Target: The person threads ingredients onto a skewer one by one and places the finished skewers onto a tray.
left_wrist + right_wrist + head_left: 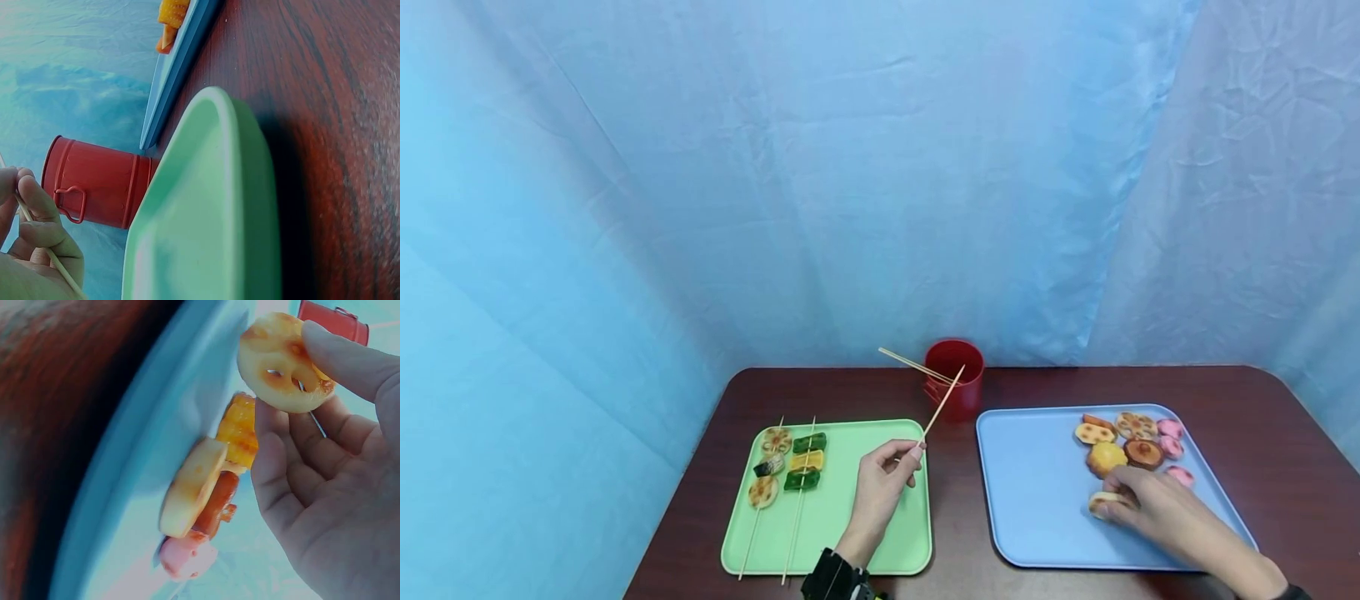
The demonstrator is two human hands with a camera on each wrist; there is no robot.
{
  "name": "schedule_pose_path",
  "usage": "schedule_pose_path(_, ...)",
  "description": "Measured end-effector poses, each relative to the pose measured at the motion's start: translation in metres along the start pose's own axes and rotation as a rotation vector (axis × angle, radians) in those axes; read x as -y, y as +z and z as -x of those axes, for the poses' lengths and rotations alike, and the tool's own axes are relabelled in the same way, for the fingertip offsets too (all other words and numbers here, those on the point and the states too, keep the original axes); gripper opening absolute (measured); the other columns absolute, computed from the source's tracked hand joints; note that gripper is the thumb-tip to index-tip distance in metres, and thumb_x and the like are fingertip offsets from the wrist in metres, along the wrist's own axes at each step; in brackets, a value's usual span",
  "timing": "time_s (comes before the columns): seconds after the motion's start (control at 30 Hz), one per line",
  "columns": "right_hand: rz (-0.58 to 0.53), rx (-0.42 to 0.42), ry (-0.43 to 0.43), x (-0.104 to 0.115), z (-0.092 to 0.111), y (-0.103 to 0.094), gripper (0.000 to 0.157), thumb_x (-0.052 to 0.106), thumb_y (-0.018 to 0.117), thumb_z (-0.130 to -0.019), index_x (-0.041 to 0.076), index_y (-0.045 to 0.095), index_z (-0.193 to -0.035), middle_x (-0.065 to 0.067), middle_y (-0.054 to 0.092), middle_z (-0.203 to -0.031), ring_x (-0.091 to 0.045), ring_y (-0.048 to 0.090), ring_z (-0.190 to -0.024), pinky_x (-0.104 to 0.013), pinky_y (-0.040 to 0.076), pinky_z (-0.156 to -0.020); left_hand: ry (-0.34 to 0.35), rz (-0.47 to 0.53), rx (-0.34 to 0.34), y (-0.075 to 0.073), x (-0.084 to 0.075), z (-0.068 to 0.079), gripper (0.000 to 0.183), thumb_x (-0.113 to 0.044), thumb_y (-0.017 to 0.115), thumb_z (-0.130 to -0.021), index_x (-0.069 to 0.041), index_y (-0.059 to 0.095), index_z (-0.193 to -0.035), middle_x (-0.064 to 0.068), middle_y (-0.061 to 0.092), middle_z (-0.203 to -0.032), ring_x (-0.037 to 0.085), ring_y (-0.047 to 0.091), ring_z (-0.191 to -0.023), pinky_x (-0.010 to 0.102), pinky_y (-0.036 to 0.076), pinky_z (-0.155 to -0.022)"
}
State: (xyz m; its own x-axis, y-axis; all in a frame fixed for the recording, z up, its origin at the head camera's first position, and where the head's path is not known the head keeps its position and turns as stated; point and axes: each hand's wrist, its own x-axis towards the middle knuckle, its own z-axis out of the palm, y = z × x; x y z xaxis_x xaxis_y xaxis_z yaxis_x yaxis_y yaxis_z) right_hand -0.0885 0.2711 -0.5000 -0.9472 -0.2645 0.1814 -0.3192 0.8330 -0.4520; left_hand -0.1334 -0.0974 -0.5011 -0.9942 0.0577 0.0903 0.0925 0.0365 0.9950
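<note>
My left hand [878,490] pinches a bare wooden skewer [943,404] over the right side of the green tray [895,550]; the stick slants up and right, its tip overlapping the red cup in the head view. Over the blue tray [1030,533], my right hand [1165,510] holds a browned lotus root slice [265,350] between thumb and fingers, its holes showing in the right wrist view. Beyond that hand lie a yellow piece [1107,459], a brown mushroom cap [1143,454], another lotus root slice [1137,426], a potato-like slice [1094,433] and several pink pieces [1171,428].
Two loaded skewers lie on the green tray's left: one carries round slices [763,492] and a dark-and-white piece [769,465], the other green pieces [802,480] and a yellow one [807,461]. Behind, between the trays, stands a red cup [958,402] with skewers [913,364] leaning out leftward.
</note>
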Motion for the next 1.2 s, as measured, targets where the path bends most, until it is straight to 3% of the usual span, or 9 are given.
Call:
schedule_pose_path(0.2,-0.01,-0.012,0.066,0.012,-0.01,-0.008,0.022,0.043,0.071,-0.082,0.026,0.057,-0.082,0.015,0.043,-0.063,0.002,0.038,-0.055,-0.021,0.034,-0.05,0.008,-0.033,0.013,0.003,-0.011,0.003,0.024,-0.016,0.066,-0.09,0.003,0.072,-0.103,0.014,0.064,-0.08,0.009,0.053,-0.056,0.018,0.037,-0.052)
schedule_pose_path(0.43,-0.036,-0.105,0.024,0.02,-0.022,-0.011,0.016,0.038,0.068,-0.087,0.023,0.061,-0.086,0.017,0.05,-0.065,0.002,0.042,-0.056,-0.021,0.037,-0.05,0.011,-0.091,0.04,0.005,-0.03,0.009,0.017,-0.009,0.065,-0.09,0.001,0.073,-0.101,0.021,0.068,-0.085,0.012,0.054,-0.057,0.016,0.035,-0.052)
schedule_pose_path(0.57,-0.077,-0.156,0.051,0.024,-0.029,-0.011,0.02,0.034,0.064,-0.091,0.015,0.063,-0.094,0.012,0.051,-0.069,0.0,0.044,-0.058,-0.022,0.039,-0.05,0.03,-0.136,0.053,0.007,-0.018,0.006,0.018,-0.013,0.066,-0.09,-0.001,0.074,-0.101,0.023,0.067,-0.082,0.015,0.054,-0.056,0.016,0.033,-0.049)
schedule_pose_path(0.73,-0.171,-0.18,0.114,0.029,-0.037,-0.012,0.03,0.038,0.059,-0.094,0.01,0.064,-0.1,0.005,0.063,-0.08,-0.003,0.056,-0.068,-0.024,0.047,-0.054,0.055,-0.187,0.072,0.008,-0.002,0.002,0.02,-0.023,0.069,-0.087,-0.008,0.076,-0.099,0.018,0.066,-0.076,0.019,0.055,-0.056,0.016,0.033,-0.047)
schedule_pose_path(0.83,-0.237,-0.18,0.158,0.032,-0.041,-0.012,0.037,0.041,0.055,-0.095,0.006,0.063,-0.107,-0.001,0.067,-0.089,-0.006,0.063,-0.078,-0.025,0.051,-0.059,0.082,-0.221,0.091,0.008,0.0,0.004,0.019,-0.027,0.07,-0.087,-0.012,0.076,-0.096,0.015,0.065,-0.073,0.014,0.054,-0.055,0.015,0.035,-0.047)
schedule_pose_path(1.07,-0.412,-0.219,0.259,0.041,-0.052,-0.01,0.045,0.044,0.05,-0.097,0.002,0.059,-0.112,-0.007,0.069,-0.084,-0.019,0.062,-0.065,-0.032,0.052,-0.054,0.173,-0.337,0.125,0.01,-0.006,0.011,0.017,-0.024,0.069,-0.087,-0.011,0.077,-0.095,-0.008,0.064,-0.073,0.005,0.052,-0.059,0.017,0.04,-0.052)
schedule_pose_path(1.2,-0.48,-0.223,0.341,0.047,-0.057,-0.01,0.053,0.051,0.048,-0.096,0.003,0.059,-0.117,-0.008,0.069,-0.087,-0.02,0.062,-0.068,-0.032,0.052,-0.054,0.22,-0.378,0.142,0.011,0.001,0.012,0.017,-0.024,0.069,-0.087,-0.012,0.077,-0.095,-0.009,0.065,-0.076,0.004,0.054,-0.061,0.018,0.043,-0.054)
